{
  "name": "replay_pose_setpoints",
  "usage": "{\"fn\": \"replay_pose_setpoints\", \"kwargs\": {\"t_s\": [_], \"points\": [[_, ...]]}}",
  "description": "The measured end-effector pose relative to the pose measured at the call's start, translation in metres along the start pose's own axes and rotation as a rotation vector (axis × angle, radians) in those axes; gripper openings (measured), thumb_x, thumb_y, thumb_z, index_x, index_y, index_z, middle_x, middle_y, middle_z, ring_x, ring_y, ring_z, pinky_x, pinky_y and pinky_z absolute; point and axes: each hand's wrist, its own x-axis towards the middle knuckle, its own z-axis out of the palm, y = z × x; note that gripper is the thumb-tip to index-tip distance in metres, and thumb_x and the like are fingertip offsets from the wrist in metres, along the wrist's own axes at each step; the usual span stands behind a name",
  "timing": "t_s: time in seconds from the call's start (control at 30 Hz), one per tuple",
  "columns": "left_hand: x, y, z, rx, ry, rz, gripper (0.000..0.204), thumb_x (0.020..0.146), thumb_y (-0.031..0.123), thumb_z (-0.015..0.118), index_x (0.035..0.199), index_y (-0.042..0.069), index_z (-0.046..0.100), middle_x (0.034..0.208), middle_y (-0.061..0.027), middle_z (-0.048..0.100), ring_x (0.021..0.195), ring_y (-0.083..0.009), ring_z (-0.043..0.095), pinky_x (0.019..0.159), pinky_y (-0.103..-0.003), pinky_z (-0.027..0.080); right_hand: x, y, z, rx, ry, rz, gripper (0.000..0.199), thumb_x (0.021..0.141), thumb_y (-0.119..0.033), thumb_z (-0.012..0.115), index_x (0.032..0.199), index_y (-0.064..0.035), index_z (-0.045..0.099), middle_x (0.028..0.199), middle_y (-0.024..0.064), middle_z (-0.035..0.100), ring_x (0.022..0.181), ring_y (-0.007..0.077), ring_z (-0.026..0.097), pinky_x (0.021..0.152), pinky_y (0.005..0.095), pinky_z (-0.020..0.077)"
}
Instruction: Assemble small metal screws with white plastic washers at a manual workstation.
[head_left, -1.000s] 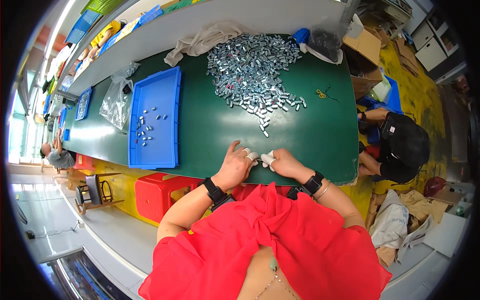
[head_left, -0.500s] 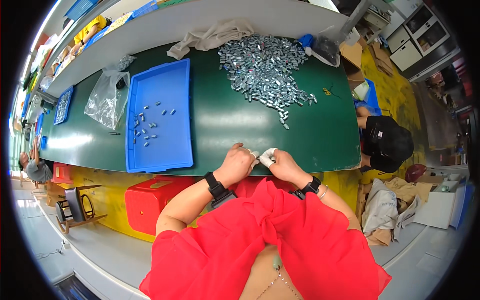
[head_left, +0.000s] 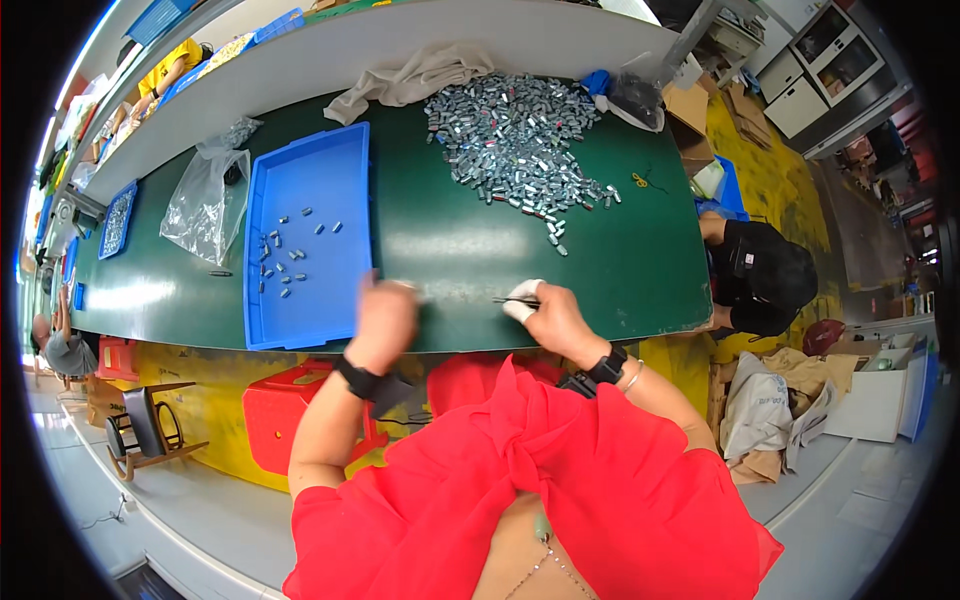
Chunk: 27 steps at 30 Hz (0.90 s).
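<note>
Smeared by motion, my left hand (head_left: 388, 318) is over the table at the right rim of the blue tray (head_left: 325, 285); I cannot tell what it holds, if anything. My right hand (head_left: 553, 318), with white coverings on its fingers, is closed on a thin dark tool (head_left: 508, 300) that points left above the green table (head_left: 460, 270). Several small silvery metal cylinders (head_left: 298, 254) lie scattered in the tray. A large heap of the same cylinders (head_left: 515, 140) spreads over the far part of the table, with a few trailing toward me.
A crumpled cloth (head_left: 410, 82) lies at the table's back edge. Left of the tray are a clear plastic bag (head_left: 205, 205) and a smaller blue tray (head_left: 118, 220). A person in black (head_left: 765, 270) is at the right end. A red stool (head_left: 285, 415) stands below the tray.
My hands were together near the table's front edge. The left has moved away to the left, toward the tray; the right stays near its place, the thin tool now showing.
</note>
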Motion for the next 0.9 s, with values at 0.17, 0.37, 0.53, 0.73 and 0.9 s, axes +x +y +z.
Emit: {"fn": "replay_pose_setpoints", "kwargs": {"t_s": [0.17, 0.37, 0.53, 0.73, 0.9], "points": [[0.023, -0.025, -0.009, 0.07, 0.382, -0.358, 0.038, 0.069, 0.008, 0.067, 0.105, 0.003, 0.055, 0.115, -0.0175, 0.051, 0.104, -0.0339, 0.049, 0.093, -0.042, 0.037, -0.017, 0.044, -0.068, -0.047, 0.054, 0.151, 0.02, 0.078, -0.018, 0.066, 0.084, 0.0007, 0.063, 0.077, 0.0123, 0.065, 0.069, 0.0178, 0.061, 0.065, 0.0291, 0.0468], [0.101, 0.097, 0.057, -0.297, 0.229, -0.065, 0.031, 0.074, 0.007, 0.062, 0.105, 0.01, 0.058, 0.111, -0.0149, 0.052, 0.101, -0.0321, 0.05, 0.085, -0.039, 0.044, -0.028, 0.072, -0.108, 0.094, 0.008, 0.263, 0.017, 0.079, -0.015, 0.065, 0.082, 0.002, 0.062, 0.076, 0.0057, 0.063, 0.071, 0.0108, 0.057, 0.066, 0.0258, 0.0454], [0.146, 0.152, 0.101, -0.377, 0.148, -0.001, 0.026, 0.077, 0.007, 0.058, 0.102, 0.011, 0.06, 0.1, -0.0127, 0.056, 0.087, -0.0319, 0.055, 0.072, -0.038, 0.047, -0.032, 0.109, -0.147, 0.168, 0.035, 0.269, 0.018, 0.079, -0.016, 0.065, 0.083, 0.0019, 0.063, 0.075, 0.0068, 0.064, 0.07, 0.0118, 0.058, 0.065, 0.0263, 0.0456], [0.152, 0.153, 0.106, -0.317, 0.024, -0.194, 0.019, 0.078, 0.01, 0.056, 0.097, 0.009, 0.06, 0.088, -0.0141, 0.058, 0.074, -0.0327, 0.056, 0.067, -0.042, 0.046, -0.036, 0.129, -0.167, 0.157, -0.017, 0.296, 0.02, 0.078, -0.018, 0.065, 0.083, 0.0015, 0.063, 0.075, 0.0098, 0.065, 0.069, 0.0148, 0.06, 0.063, 0.0281, 0.0462], [0.141, 0.141, 0.106, -0.315, 0.062, -0.249, 0.018, 0.077, 0.014, 0.059, 0.095, 0.009, 0.059, 0.082, -0.0148, 0.058, 0.071, -0.0338, 0.057, 0.065, -0.043, 0.045, -0.032, 0.121, -0.157, 0.189, -0.021, 0.219, 0.021, 0.078, -0.018, 0.065, 0.084, 0.0014, 0.063, 0.075, 0.0105, 0.065, 0.069, 0.0163, 0.06, 0.064, 0.0291, 0.0464]]}}
